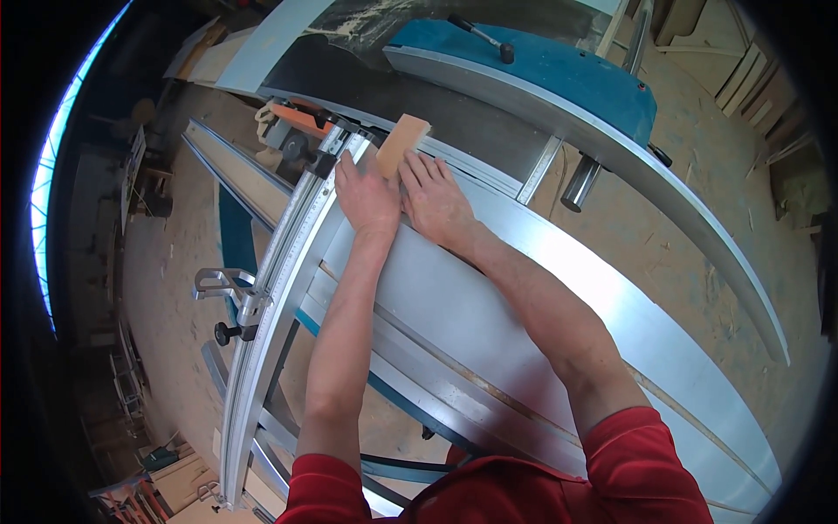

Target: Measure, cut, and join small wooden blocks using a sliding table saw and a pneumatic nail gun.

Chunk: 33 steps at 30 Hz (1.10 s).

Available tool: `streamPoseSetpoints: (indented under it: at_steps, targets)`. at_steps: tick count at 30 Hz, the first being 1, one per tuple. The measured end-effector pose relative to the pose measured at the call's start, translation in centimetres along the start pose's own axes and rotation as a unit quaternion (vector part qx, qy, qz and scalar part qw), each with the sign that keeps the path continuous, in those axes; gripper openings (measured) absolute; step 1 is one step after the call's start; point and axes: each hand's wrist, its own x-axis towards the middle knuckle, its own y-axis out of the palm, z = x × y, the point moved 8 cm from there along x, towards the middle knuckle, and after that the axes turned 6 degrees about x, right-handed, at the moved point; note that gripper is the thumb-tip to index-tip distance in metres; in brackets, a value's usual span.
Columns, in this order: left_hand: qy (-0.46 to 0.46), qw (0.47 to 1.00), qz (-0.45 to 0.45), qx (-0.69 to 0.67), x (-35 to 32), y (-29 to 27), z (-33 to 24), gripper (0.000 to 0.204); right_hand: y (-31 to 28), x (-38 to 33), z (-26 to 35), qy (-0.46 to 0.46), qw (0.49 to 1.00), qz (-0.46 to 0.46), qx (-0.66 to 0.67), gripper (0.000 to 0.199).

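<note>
1. The left hand point(367, 194) lies palm down, fingers together and stretched forward, on the sliding table point(489, 306) of a panel saw. Its outer edge runs along the aluminium crosscut fence point(278, 288).
2. The right hand point(434, 203) lies flat just beside it, thumb edges touching or nearly so, fingers spread a little and pointing ahead. Neither hand is closed around anything; both press down flat.
3. One small wooden block point(401, 145), pale and roughly rectangular, sits just ahead of the fingertips. The left hand's index side and the right hand's fingertips meet its near end; whether part of the block runs under the palms cannot be told.
4. The block lies close to the far end of the fence, beside the black clamp knob point(307, 150) and the orange fitting point(297, 116) there.
5. Beyond the block lies the dark fixed saw table point(419, 105), and behind that one blue machine housing point(559, 74) with a black-knobbed lever point(489, 39).
6. Counted: two hands, one block, one fence, one flip stop point(225, 284) on the fence's outer side with one small black knob point(229, 333) below it.
7. Both forearms are bare, and the red sleeves point(646, 463) show at the lower edge.
8. The floor point(166, 288) on the left is covered in sawdust; timber offcuts point(751, 83) lie at the upper right.
</note>
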Motion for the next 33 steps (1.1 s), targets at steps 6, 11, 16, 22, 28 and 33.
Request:
streamPoseSetpoints:
  at_steps: [6, 11, 16, 22, 28, 33]
  targets:
    - [-0.016, 0.999, 0.03, -0.019, 0.3, 0.3, 0.5, 0.046, -0.4, -0.1, 0.1, -0.012, 1.0, -0.004, 0.017, 0.049]
    - [0.034, 0.998, -0.056, 0.004, -0.9, -0.2, -0.2, 0.039, 0.0, -0.2, 0.1, -0.026, 1.0, 0.004, 0.006, 0.048]
    - [0.128, 0.983, -0.1, -0.082, -1.9, 0.8, -1.3, 0.029, 0.5, 0.0, 0.2, -0.024, 1.0, 0.006, -0.007, 0.049]
    - [0.066, 0.979, -0.049, -0.189, -1.6, 3.1, 0.1, 0.027, 0.9, -0.1, 0.1, -0.035, 0.999, 0.007, -0.012, 0.05]
    - [0.053, 0.987, -0.048, -0.14, -1.8, 3.3, 0.2, 0.031, 1.4, 0.0, 0.0, -0.038, 0.999, 0.033, 0.016, 0.052]
    - [0.032, 0.986, -0.051, -0.157, -1.8, 3.5, 0.4, 0.031, 1.2, 0.2, -0.1, -0.04, 0.998, 0.041, 0.038, 0.053]
